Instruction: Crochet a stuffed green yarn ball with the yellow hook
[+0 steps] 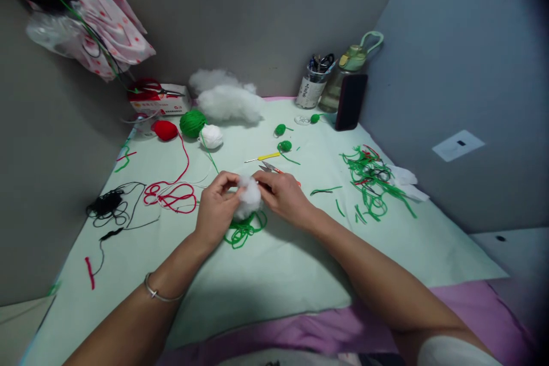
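Note:
Between my two hands is a small tuft of white fluffy stuffing. My left hand pinches its left side, thumb and fingers closed. On the other side my right hand grips the tuft, its fingertips partly hidden. Loops of green yarn lie on the table just below the tuft. Small snips with orange handles rest behind my right hand, partly covered by it. A yellow-handled crochet hook lies a little farther back.
A large heap of stuffing, a green yarn ball, a white ball and red yarn sit at the back. Small green crocheted pieces lie right of centre. Yarn scraps, a phone and a bottle stand right.

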A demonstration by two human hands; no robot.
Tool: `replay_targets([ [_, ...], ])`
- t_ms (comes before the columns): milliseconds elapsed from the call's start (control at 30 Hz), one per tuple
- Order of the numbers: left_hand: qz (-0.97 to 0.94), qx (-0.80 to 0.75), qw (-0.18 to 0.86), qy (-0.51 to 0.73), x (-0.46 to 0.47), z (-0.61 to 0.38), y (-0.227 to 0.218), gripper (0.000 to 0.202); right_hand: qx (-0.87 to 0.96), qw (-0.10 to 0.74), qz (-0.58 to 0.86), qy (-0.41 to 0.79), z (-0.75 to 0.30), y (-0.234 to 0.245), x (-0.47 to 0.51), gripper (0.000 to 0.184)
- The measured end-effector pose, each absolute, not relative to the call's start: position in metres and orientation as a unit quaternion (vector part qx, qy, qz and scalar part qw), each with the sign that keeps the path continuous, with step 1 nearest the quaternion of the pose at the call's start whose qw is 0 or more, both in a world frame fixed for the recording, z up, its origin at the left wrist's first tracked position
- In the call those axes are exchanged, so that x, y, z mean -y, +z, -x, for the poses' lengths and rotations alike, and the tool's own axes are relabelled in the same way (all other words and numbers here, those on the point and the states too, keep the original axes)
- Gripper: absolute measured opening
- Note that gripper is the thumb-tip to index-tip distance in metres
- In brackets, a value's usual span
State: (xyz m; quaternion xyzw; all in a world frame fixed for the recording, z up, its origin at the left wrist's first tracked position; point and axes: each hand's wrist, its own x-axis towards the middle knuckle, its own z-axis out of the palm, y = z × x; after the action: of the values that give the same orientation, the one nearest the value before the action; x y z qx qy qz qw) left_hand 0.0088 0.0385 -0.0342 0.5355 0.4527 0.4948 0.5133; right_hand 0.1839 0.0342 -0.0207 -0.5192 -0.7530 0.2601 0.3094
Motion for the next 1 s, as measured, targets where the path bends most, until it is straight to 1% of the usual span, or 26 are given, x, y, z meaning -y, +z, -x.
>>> replay_targets([
  [133,-0.522,-0.460,0.518,0.497,-0.037,-0.011,-0.033,0.019,0.725,0.345,0.512,0.305,-0.180,-0.014,-0.030,0.019],
  [300,-0.503,-0.468,0.518,0.510,-0.040,-0.011,-0.036,0.020,0.754,0.318,0.503,0.277,-0.172,-0.011,-0.022,0.013],
  [400,-0.492,-0.465,0.523,0.519,-0.041,-0.012,-0.037,0.022,0.723,0.336,0.501,0.337,-0.170,-0.015,-0.024,0.012],
  [467,-0.486,-0.458,0.530,0.523,-0.041,-0.013,-0.037,0.023,0.687,0.356,0.502,0.387,-0.170,-0.018,-0.028,0.016],
  [533,-0.482,-0.451,0.539,0.523,-0.040,-0.014,-0.038,0.023,0.662,0.367,0.514,0.403,-0.170,-0.020,-0.032,0.018],
  [667,-0.480,-0.430,0.573,0.506,-0.040,-0.012,-0.036,0.024,0.648,0.378,0.552,0.363,-0.173,-0.018,-0.037,0.011],
  [767,-0.475,-0.410,0.613,0.480,-0.040,-0.009,-0.031,0.018,0.651,0.372,0.577,0.324,-0.175,-0.014,-0.036,0.011],
  [800,-0.471,-0.406,0.623,0.474,-0.041,-0.009,-0.030,0.019,0.654,0.367,0.582,0.314,-0.176,-0.013,-0.035,0.011],
  [900,-0.435,-0.400,0.664,0.458,-0.043,-0.007,-0.029,0.033,0.691,0.348,0.574,0.268,-0.176,-0.013,-0.031,0.010],
  [1000,-0.406,-0.396,0.711,0.415,-0.044,-0.005,-0.031,0.038,0.742,0.307,0.557,0.210,-0.176,-0.016,-0.028,0.010],
])
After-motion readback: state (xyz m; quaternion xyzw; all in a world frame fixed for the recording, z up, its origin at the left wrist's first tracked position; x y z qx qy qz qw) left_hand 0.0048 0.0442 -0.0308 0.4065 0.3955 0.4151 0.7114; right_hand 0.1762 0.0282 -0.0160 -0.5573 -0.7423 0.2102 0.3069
